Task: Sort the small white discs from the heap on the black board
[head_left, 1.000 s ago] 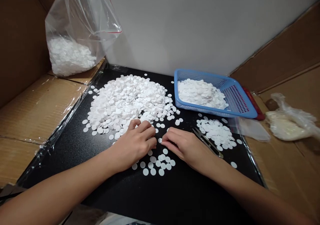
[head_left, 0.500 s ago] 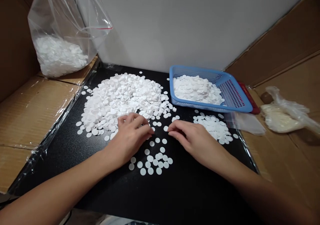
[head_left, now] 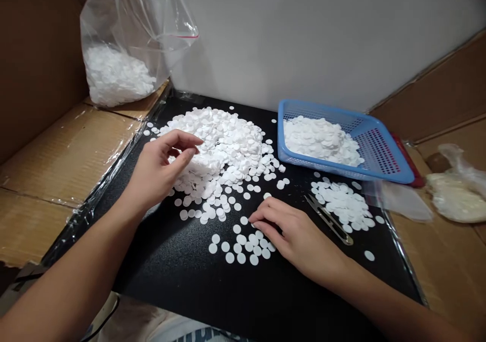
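My left hand (head_left: 157, 167) hovers over the near left side of a large pile of small white discs (head_left: 235, 139). Its thumb and forefinger are apart, with nothing visible between them. My right hand (head_left: 294, 233) rests low over the black tabletop, fingers drawn together at the edge of a loose group of white discs (head_left: 241, 258). Whatever its fingertips pinch, if anything, is hidden. Metal thread snips (head_left: 329, 220) lie just right of that hand, beside a smaller heap of discs (head_left: 341, 203).
A blue plastic basket (head_left: 402, 172) at the back right holds more white discs. A clear bag (head_left: 117, 76) of discs stands at the back left. A plastic bag with pale contents (head_left: 457, 198) lies at right on cardboard. A grey wall (head_left: 304, 38) closes the back.
My left hand has moved left and up, away from the scattered discs to above the pile. My right hand has come slightly nearer, uncovering the snips. The view has shifted left.
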Available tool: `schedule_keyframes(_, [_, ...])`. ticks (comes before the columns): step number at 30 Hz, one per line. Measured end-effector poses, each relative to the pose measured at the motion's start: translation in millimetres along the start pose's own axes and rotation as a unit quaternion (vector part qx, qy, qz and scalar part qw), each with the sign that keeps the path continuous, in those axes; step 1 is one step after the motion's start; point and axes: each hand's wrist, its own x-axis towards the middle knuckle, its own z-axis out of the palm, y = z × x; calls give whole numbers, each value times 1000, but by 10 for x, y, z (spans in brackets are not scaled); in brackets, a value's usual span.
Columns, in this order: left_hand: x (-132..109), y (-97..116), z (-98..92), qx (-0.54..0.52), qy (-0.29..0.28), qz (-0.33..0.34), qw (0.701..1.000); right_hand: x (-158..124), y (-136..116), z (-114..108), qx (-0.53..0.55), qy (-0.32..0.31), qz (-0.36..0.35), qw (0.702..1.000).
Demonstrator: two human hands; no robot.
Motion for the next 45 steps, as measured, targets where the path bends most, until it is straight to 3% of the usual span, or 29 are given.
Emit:
schedule_keyframes(2, [-12, 17, 15, 21, -55, -6, 998, 23, -11, -14, -9, 6, -5, 1000])
schedule_keyframes(4, [-32, 24, 37, 47, -145, -6, 988, 72, 0, -4, -24, 29, -27, 999])
schedule_keyframes(7, [-88, 25, 95, 99, -282, 26, 954, 169, 32, 69, -58, 54, -66, 995])
schedule_keyframes(10, [-160, 39, 169, 161, -340, 89, 922, 249, 42, 164, -127, 63, -100, 985])
schedule_keyframes(14, [-228, 54, 242, 244, -343, 144, 896, 283, 3, 195, -192, 67, -112, 973])
schedule_keyframes(18, [-260, 18, 280, 258, -323, 151, 898, 235, -24, 68, -65, 41, 14, 997])
schedule_keyframes(21, [-278, -5, 306, 250, -322, 155, 900, 201, -8, -34, -42, 25, 81, 996])
schedule_keyframes(29, [-278, -46, 355, 313, -270, 201, 888, 310, 76, 40, -100, 70, 1, 992])
schedule_keyframes(38, [-245, -98, 358, 277, -253, 172, 911, 258, 99, -3, -87, 82, 12, 993])
schedule_keyframes(45, [-219, -63, 349, 245, -250, 165, 922, 446, 18, -29, -142, 49, 53, 987])
